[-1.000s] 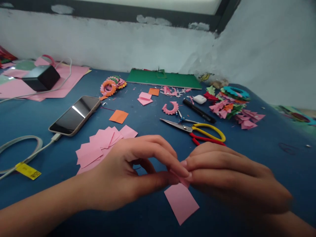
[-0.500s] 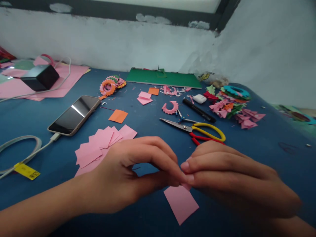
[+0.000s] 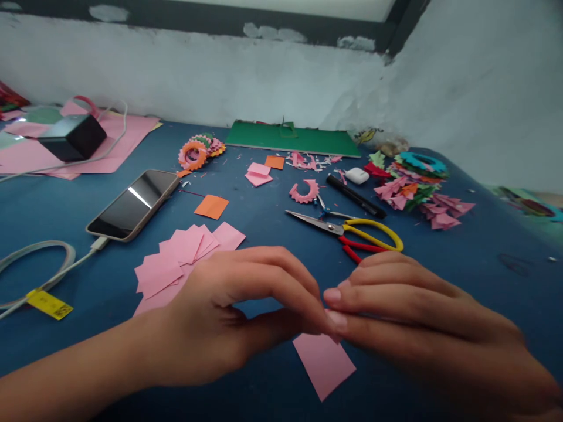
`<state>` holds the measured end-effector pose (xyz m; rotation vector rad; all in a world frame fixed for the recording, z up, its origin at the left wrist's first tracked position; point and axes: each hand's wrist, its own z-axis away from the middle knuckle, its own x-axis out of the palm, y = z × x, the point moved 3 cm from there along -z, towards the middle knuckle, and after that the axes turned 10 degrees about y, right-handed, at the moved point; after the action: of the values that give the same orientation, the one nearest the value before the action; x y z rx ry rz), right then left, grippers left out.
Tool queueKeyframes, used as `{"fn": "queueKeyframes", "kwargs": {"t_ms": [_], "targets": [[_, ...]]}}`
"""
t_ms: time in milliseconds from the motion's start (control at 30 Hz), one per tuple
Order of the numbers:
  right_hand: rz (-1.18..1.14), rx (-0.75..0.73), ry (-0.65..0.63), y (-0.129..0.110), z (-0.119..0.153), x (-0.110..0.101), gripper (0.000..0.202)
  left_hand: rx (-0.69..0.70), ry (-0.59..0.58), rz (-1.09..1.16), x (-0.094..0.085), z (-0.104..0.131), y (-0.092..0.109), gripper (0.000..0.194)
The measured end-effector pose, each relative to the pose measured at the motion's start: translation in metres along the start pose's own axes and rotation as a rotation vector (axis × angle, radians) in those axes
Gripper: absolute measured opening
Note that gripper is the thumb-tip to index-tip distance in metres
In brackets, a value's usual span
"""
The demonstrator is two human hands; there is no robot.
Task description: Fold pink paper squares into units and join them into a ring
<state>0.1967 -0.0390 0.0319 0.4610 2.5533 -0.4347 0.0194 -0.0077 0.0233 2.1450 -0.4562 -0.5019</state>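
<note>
My left hand (image 3: 246,310) is closed in a pinch, thumb against forefinger, on a small piece of pink paper mostly hidden by the fingers. My right hand (image 3: 422,322) meets it fingertip to fingertip, its fingers pressed together on the same paper. Below the joined fingertips a pink paper rectangle (image 3: 324,366) lies flat on the blue table. A fanned stack of pink paper pieces (image 3: 176,258) rests beyond my left wrist. Past my right hand lie scissors (image 3: 334,227) with one yellow and one red handle.
A phone (image 3: 134,205) on a white cable lies at left, near a black box (image 3: 73,138). Behind are an orange paper square (image 3: 212,206), toothed paper rings (image 3: 193,153), a green board (image 3: 290,140), a black pen (image 3: 356,196) and folded paper pieces (image 3: 409,181).
My right hand has tilted and shifted slightly down and to the right, its fingertips still against my left hand's. The small pink paper shows less between the fingers. The table items stay put.
</note>
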Motion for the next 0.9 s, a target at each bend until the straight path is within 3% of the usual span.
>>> {"fn": "queueKeyframes", "kwargs": {"t_ms": [267,500,567,700,900], "targets": [[0.183,0.049,-0.072,-0.008,-0.001,-0.002,0.019,-0.018,0.034,-0.015,0.0,0.0,-0.001,0.018],[0.063,-0.002,0.062,0.004,0.001,-0.001,0.013,-0.203,0.084,0.139,0.001,0.001,-0.007,0.022],[0.089,-0.026,0.047,0.003,-0.001,-0.002,0.01,-0.235,0.082,0.174,0.002,0.002,-0.008,0.023],[0.144,-0.038,-0.05,-0.003,-0.007,-0.002,0.013,-0.256,0.06,0.205,0.003,0.002,-0.008,0.024],[0.038,-0.081,-0.06,0.0,-0.006,0.006,0.014,-0.211,-0.063,0.115,0.003,0.002,-0.003,0.029]]}}
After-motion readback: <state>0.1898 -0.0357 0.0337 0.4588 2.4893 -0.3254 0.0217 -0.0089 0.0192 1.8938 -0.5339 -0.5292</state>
